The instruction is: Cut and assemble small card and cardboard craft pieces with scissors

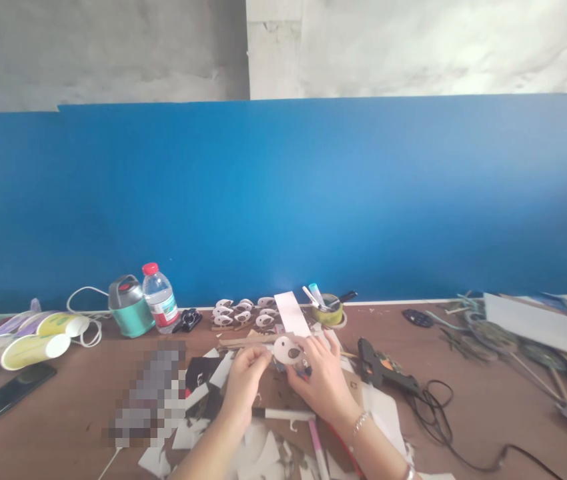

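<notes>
Between my hands is a small white bird-shaped cutout (285,349) with a dark eye and a dark wing patch. My right hand (321,373) pinches its right side between thumb and fingers. At its left edge, my left hand (246,380) has thumb and forefinger pressed together; whatever they hold is too small to make out. Several similar white bird shapes (223,312) stand in rows behind, left of a white paper strip (292,313). Paper scraps (258,453) and a white-and-pink pen (318,448) lie below my hands.
A black glue gun (386,370) with a looping cable lies right, beside a green tape roll (327,315) holding pens. A bottle (161,300), teal device (132,313), paper cups (36,350) and dark phone (8,399) stand or lie left. Dry stems (488,337) lie far right.
</notes>
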Action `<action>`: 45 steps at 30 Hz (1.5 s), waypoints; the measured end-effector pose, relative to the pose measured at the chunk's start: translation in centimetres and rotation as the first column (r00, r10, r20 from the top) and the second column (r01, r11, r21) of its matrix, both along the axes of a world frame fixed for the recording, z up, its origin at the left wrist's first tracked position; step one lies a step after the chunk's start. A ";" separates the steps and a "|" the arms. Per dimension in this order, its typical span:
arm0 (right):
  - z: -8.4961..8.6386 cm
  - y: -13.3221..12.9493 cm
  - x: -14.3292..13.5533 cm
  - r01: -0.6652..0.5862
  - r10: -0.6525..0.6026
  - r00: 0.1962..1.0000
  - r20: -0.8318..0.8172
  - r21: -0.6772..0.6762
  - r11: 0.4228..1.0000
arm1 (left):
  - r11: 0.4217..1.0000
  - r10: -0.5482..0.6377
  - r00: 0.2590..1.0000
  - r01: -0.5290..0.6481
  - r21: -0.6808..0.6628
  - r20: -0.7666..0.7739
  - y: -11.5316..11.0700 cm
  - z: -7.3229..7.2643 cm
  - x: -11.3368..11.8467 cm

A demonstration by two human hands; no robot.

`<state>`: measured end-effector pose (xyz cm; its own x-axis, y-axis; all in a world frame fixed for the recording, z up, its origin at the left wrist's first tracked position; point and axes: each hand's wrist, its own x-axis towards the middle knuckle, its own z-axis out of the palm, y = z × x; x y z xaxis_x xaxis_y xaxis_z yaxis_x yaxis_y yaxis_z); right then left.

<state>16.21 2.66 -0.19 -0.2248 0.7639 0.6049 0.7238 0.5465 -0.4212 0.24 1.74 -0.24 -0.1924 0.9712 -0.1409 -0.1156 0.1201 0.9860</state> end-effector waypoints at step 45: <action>-0.3 0.1 0.4 -0.088 0.079 0.977 -0.197 -0.041 0.995 | 0.987 -0.155 0.986 0.151 0.062 0.067 -0.5 1.2 0.2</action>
